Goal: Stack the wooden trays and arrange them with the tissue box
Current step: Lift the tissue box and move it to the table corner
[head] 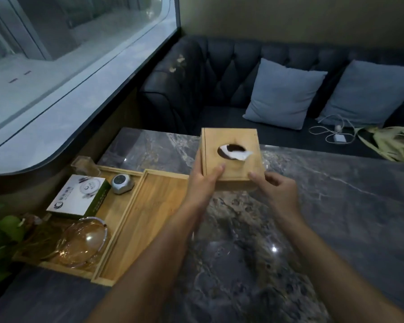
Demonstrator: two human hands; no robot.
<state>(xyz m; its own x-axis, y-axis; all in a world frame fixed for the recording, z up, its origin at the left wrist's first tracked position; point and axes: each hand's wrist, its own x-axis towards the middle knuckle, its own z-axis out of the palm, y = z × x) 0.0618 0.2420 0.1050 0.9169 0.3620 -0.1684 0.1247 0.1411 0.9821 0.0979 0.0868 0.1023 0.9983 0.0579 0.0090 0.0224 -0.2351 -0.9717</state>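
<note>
Both hands reach up to the middle of the frame. Left hand point(202, 180) grips the wooden tissue box point(231, 157) on its left side, with the thumb pressed on the top near the front edge and the fingers wrapped along the side. Right hand point(278, 190) is at the front right corner of the box; its fingers are curled loosely and one fingertip touches the corner, but I cannot tell if it is really holding on. A white tissue point(239, 155) pokes out of the oval hole on top.

The box sits over the grey marble table point(336, 206). Just to the left of the left arm lies an empty wooden tray point(147, 220). It rests partly on a bigger wooden tray point(117, 201) at the lower left of the frame. That bigger tray holds a white and green box point(79, 197), a small silver gadget point(122, 183) and an amber glass dish point(82, 243).

Behind the table, at the upper right, is a dark sofa point(219, 73) with two grey pillows point(285, 94).
</note>
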